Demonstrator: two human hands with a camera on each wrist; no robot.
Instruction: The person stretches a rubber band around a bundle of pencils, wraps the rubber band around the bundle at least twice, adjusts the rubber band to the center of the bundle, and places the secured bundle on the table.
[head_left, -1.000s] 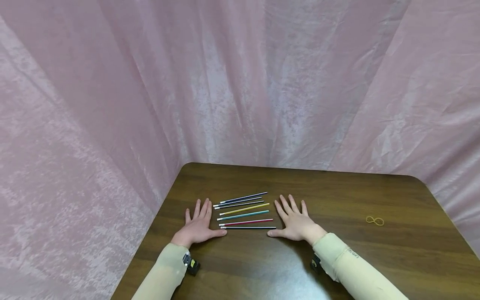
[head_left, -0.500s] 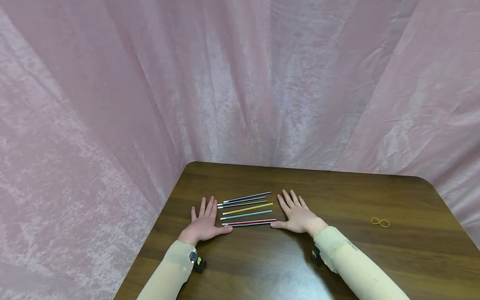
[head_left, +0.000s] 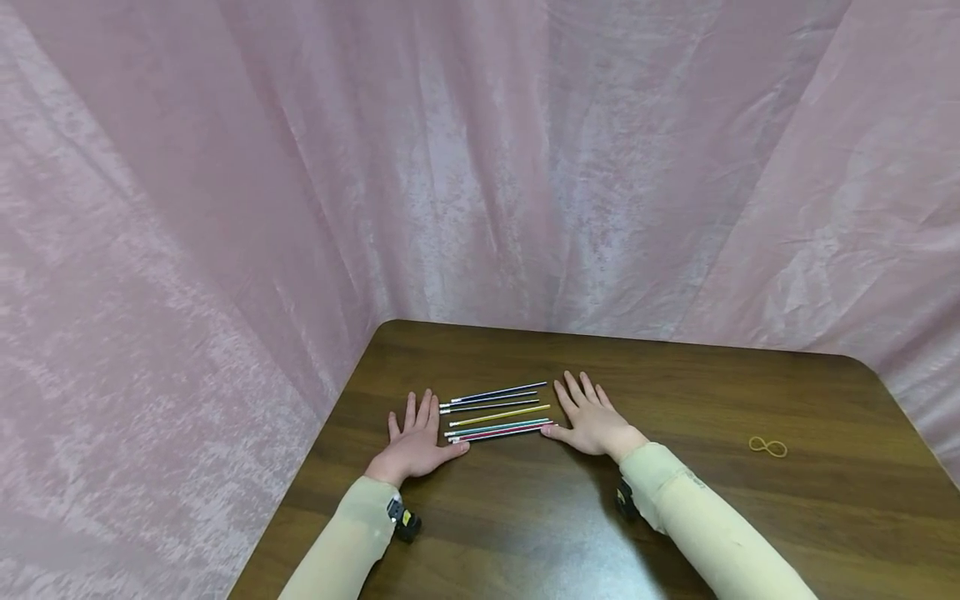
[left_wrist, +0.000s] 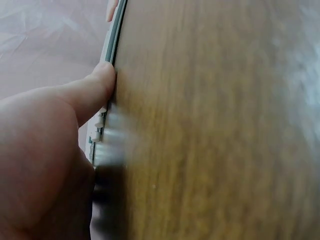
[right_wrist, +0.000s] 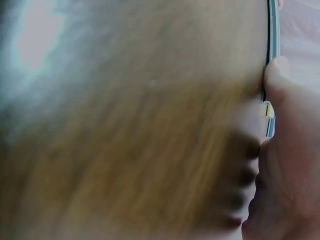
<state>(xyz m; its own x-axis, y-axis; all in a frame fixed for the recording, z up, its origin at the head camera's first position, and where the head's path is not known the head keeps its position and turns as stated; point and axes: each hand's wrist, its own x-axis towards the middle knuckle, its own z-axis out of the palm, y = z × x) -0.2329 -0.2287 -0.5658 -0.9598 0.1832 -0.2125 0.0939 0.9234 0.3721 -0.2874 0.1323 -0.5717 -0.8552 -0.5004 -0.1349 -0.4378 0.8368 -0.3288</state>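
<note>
Several thin pencils with white ends lie side by side on the table between the two hands in the head view. The nearest three are bunched together: a black pencil (head_left: pixel 510 435), a red one and a teal one (head_left: pixel 487 428). Beyond them lie a yellow pencil (head_left: pixel 501 415) and several dark blue pencils (head_left: pixel 501 391). My left hand (head_left: pixel 416 443) lies palm down at the white ends, fingers spread, its thumb (left_wrist: pixel 102 80) against the nearest pencil. On the other side, my right hand (head_left: pixel 594 423) is spread likewise, thumb (right_wrist: pixel 276 75) at that pencil's opposite end.
A yellow rubber band (head_left: pixel 768 447), twisted into a figure eight, lies on the brown wooden table (head_left: pixel 690 392) at the right. Pink curtains (head_left: pixel 480 167) hang behind the table and along its left side.
Both hands have slid forward, away from the body, thumbs pushing the black pencil. It has closed up against the red pencil, then the teal one. The head view has shifted slightly.
</note>
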